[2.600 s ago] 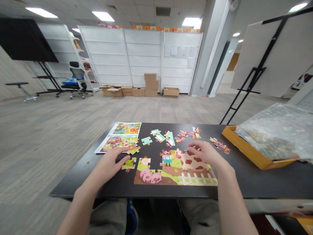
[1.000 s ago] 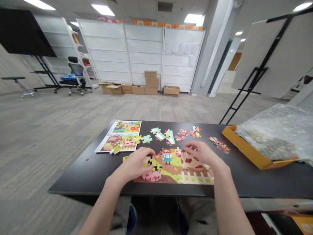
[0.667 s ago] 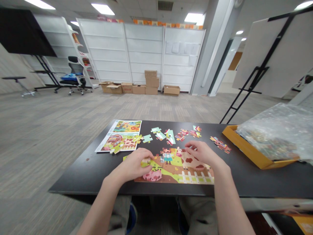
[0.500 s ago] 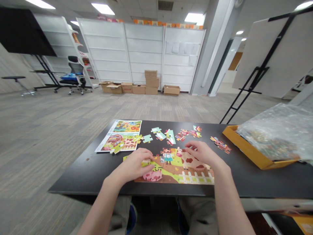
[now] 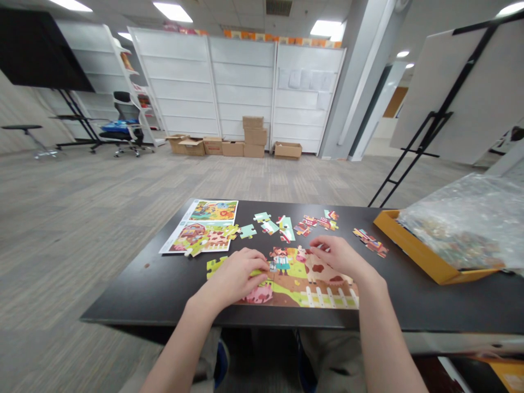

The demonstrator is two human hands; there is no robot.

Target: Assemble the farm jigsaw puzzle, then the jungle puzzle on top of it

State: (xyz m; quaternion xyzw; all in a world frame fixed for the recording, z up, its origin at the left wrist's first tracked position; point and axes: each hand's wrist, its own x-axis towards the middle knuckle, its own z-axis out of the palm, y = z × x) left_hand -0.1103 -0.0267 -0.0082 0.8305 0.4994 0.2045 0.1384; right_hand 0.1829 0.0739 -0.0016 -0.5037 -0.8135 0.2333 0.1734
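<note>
A partly joined farm jigsaw puzzle (image 5: 286,284) lies flat near the table's front edge, showing a farmer, a cow, a pig and a white fence. My left hand (image 5: 245,273) rests over its left part, fingers stretched out and thumb apart, hiding some of the pig and the green pieces. At the upper right, my right hand (image 5: 338,256) lies over the cow's back with slightly bent fingers, thumb apart; I see nothing held in it. Green puzzle pieces (image 5: 215,266) stick out to the left of my left hand.
The picture sheet (image 5: 176,243) lies at back left, with yellow-green pieces (image 5: 196,248) on its edge. Pale blue pieces (image 5: 248,231), red barn pieces (image 5: 311,221) and a joined strip (image 5: 370,243) lie behind the puzzle. A yellow box (image 5: 426,254) with a plastic bag (image 5: 462,218) stands right.
My left hand has slid a little to the right over the puzzle, uncovering more of the green pieces on the left. My right hand has stayed nearly still.
</note>
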